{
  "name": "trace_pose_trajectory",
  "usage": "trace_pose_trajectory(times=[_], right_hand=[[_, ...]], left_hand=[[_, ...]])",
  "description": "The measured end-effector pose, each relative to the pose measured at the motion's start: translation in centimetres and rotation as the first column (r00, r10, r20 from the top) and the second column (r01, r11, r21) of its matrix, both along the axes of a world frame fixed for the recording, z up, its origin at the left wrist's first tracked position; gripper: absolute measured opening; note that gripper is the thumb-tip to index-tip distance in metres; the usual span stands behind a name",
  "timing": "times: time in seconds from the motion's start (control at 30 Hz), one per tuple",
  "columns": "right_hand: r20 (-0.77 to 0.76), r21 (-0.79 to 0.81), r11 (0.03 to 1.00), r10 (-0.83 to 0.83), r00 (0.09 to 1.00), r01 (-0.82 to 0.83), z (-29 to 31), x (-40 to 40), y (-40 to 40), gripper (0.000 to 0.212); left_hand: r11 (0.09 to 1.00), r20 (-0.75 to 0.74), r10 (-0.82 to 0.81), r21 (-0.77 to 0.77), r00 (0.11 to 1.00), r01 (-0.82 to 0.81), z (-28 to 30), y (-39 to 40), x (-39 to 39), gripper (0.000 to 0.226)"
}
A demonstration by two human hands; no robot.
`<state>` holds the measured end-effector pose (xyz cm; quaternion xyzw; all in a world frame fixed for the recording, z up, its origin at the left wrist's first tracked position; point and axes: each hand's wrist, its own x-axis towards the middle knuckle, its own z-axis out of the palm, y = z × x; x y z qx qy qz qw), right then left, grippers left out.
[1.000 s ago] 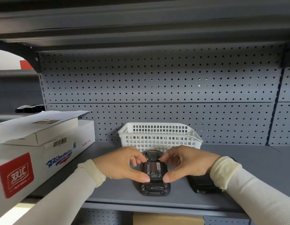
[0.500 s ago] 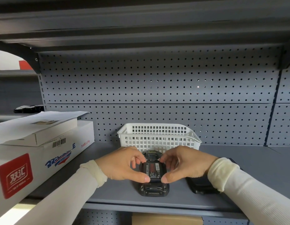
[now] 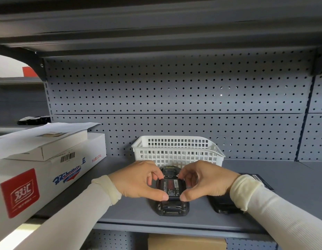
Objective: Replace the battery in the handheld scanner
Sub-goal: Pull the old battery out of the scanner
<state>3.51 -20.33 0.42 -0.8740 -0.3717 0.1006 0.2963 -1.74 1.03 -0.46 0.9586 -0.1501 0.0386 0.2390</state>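
Note:
A black handheld scanner (image 3: 172,208) lies back-up on the grey shelf (image 3: 131,212), just in front of the basket. A black battery (image 3: 172,187) with a red label sits in the scanner's back. My left hand (image 3: 138,179) pinches the battery's left side between thumb and fingers. My right hand (image 3: 205,180) pinches its right side the same way. Whether the battery is fully seated I cannot tell. Another black, flat object (image 3: 223,206) lies to the right, mostly hidden under my right wrist.
A white plastic basket (image 3: 176,150) stands right behind the scanner. On the left sits a big white carton (image 3: 53,170) with a smaller white box (image 3: 48,145) and paper on top. A pegboard wall (image 3: 174,98) closes the back, with a shelf overhead.
Both hands stay pinched on the battery over the scanner. The fingers shift only slightly; the battery and scanner keep their place.

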Motion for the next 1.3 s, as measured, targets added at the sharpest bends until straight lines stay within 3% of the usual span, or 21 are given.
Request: trace_pose_trajectory(times=[0.3,0.57,0.67,0.77,0.9,1.07,1.2,1.3], right_hand=[[0.150,-0.037,0.999,0.037,0.988,-0.031,0.4,-0.4,-0.5,0.056],[0.366,-0.115,0.992,0.087,0.927,-0.048,0.8,-1.4,-0.4,0.046],[0.399,-0.065,0.996,0.081,0.913,-0.061,0.8,-1.8,0.1,0.045],[0.329,-0.034,0.999,0.050,0.943,-0.041,0.9,-1.9,0.2,0.045],[0.158,-0.025,0.999,0.026,0.987,-0.023,1.1,-1.3,0.3,0.040],[0.031,0.001,1.000,0.018,0.999,-0.018,1.2,-0.8,0.4,0.045],[-0.027,0.041,0.999,0.036,0.999,-0.035,1.1,-0.4,0.4,0.036],[-0.038,0.017,0.999,0.036,0.999,-0.035,1.2,-0.3,0.6,0.045]], left_hand=[[0.999,0.021,-0.015,0.035,1.000,0.014,0.3,0.1,-0.4,0.083],[0.906,0.184,-0.089,0.423,0.979,0.003,0.8,-0.6,-2.0,0.080],[0.882,0.273,-0.092,0.469,0.958,-0.049,0.6,-0.8,-2.4,0.060],[0.930,0.339,-0.061,0.362,0.939,-0.071,0.6,-0.9,-2.9,0.046],[0.981,0.368,-0.041,0.190,0.929,-0.032,0.7,-0.8,-3.1,0.061],[0.994,0.256,0.018,-0.106,0.966,0.010,0.8,-1.2,-2.7,0.023],[0.963,0.106,0.083,-0.263,0.991,-0.052,1.1,-1.0,-2.4,0.030],[0.970,0.040,0.059,-0.238,0.997,-0.048,1.3,-0.9,-2.3,0.033]])
